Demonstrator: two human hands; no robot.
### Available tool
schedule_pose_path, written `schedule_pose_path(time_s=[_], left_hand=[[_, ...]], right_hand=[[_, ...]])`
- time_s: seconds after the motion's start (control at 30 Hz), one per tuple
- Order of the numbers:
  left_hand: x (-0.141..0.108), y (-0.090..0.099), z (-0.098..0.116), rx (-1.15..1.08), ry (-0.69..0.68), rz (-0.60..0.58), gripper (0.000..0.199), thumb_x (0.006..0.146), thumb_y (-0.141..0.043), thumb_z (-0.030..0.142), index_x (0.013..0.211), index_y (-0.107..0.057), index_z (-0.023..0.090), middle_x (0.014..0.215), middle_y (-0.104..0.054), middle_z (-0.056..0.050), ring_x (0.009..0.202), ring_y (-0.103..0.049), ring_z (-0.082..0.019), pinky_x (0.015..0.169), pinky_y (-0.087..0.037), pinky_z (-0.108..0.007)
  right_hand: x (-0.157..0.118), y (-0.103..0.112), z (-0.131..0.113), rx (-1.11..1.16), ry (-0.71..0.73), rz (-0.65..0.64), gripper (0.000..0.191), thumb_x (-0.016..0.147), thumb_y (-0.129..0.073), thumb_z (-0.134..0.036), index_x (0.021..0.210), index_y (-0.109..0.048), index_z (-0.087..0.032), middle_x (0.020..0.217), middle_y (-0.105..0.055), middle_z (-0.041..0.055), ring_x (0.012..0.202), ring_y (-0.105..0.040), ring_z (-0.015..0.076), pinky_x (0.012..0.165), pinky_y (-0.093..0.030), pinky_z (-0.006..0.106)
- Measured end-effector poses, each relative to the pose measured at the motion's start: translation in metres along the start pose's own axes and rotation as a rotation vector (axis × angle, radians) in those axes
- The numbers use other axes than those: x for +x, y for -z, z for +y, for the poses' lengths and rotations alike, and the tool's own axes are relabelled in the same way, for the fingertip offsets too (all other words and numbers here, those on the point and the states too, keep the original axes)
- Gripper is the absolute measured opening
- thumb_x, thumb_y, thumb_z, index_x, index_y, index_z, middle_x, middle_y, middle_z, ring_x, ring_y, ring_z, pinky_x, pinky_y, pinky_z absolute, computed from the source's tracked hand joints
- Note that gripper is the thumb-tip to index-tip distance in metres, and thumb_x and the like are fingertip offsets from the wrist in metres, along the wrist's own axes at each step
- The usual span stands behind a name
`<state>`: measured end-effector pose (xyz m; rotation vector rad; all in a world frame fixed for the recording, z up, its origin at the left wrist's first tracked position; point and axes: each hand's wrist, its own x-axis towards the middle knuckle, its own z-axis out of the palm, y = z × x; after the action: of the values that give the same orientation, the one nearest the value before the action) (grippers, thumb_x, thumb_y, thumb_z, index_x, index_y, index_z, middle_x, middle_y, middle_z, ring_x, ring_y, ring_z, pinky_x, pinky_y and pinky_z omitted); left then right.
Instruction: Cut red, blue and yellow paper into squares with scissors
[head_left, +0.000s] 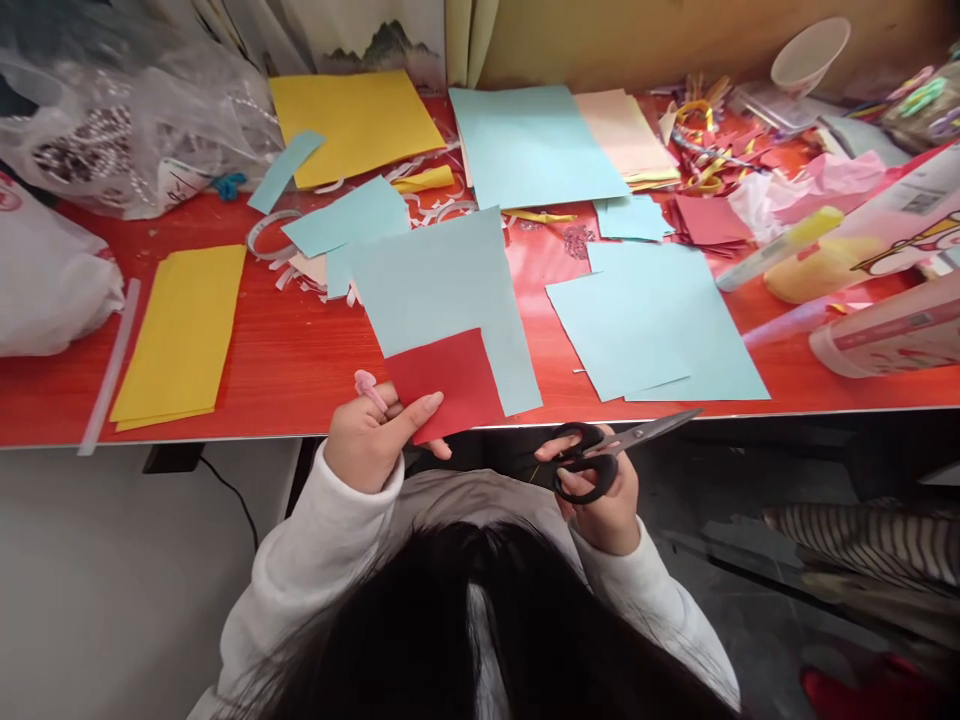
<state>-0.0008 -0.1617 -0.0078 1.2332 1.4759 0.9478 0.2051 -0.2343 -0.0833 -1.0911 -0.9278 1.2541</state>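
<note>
My left hand (371,435) pinches a red paper square (448,380) at its lower left, thumb on top. Behind the red square lies a light blue sheet (450,280); whether my fingers also grip it is hidden. A pink ring-like piece (366,383) shows on a finger of this hand. Just off the table's front edge, my right hand (607,500) holds black-handled scissors (637,433), their blades together and pointing to the right. More light blue sheets (637,320) lie on the table near the scissors.
Yellow paper strips (180,335) and a translucent stick (110,365) lie at the left. Plastic bags (150,130) stand behind them. Yellow sheets (352,125), blue sheets (536,145) and red squares (709,222) lie farther back. At the right are bottles (885,325) and a paper cup (810,58).
</note>
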Motion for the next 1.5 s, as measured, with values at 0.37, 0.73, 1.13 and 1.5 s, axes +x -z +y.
schedule_pose_path(time_s=[0.37, 0.73, 1.13, 1.5], left_hand=[[-0.005, 0.001, 0.004, 0.063, -0.078, 0.065, 0.014, 0.073, -0.063, 0.026, 0.061, -0.066, 0.019, 0.044, -0.062, 0.003, 0.063, -0.063, -0.016, 0.099, -0.04, -0.041], [-0.01, 0.003, 0.006, 0.154, -0.06, 0.061, 0.024, 0.075, -0.061, 0.028, 0.052, -0.063, 0.021, 0.044, -0.061, 0.004, 0.067, -0.062, -0.016, 0.105, -0.032, -0.041], [-0.014, -0.002, 0.003, 0.134, -0.01, 0.01, 0.023, 0.075, -0.061, 0.029, 0.054, -0.065, 0.019, 0.044, -0.062, 0.003, 0.057, -0.056, -0.013, 0.102, -0.033, -0.041], [-0.015, -0.004, 0.003, 0.128, -0.004, 0.013, 0.027, 0.075, -0.06, 0.024, 0.049, -0.063, 0.021, 0.042, -0.061, 0.003, 0.057, -0.051, -0.012, 0.1, -0.033, -0.035]], right_hand=[[-0.006, -0.017, 0.017, 0.344, -0.239, -0.419, 0.075, 0.047, -0.073, -0.062, 0.104, -0.04, -0.027, 0.087, -0.044, 0.0021, 0.057, -0.048, 0.0102, 0.026, -0.036, 0.018], [-0.002, -0.02, -0.026, -0.288, -0.374, -0.507, 0.064, 0.051, -0.056, -0.078, 0.063, -0.051, -0.015, 0.056, -0.049, 0.0001, 0.05, -0.035, 0.0081, 0.046, -0.027, 0.023], [-0.005, -0.023, -0.024, -0.218, -0.381, -0.393, 0.062, 0.05, -0.06, -0.075, 0.058, -0.051, -0.014, 0.05, -0.047, 0.0001, 0.046, -0.036, 0.0085, 0.044, -0.025, 0.023], [-0.006, -0.024, -0.023, -0.222, -0.356, -0.366, 0.059, 0.054, -0.06, -0.072, 0.053, -0.049, -0.015, 0.047, -0.045, -0.0004, 0.046, -0.035, 0.0083, 0.042, -0.025, 0.023]])
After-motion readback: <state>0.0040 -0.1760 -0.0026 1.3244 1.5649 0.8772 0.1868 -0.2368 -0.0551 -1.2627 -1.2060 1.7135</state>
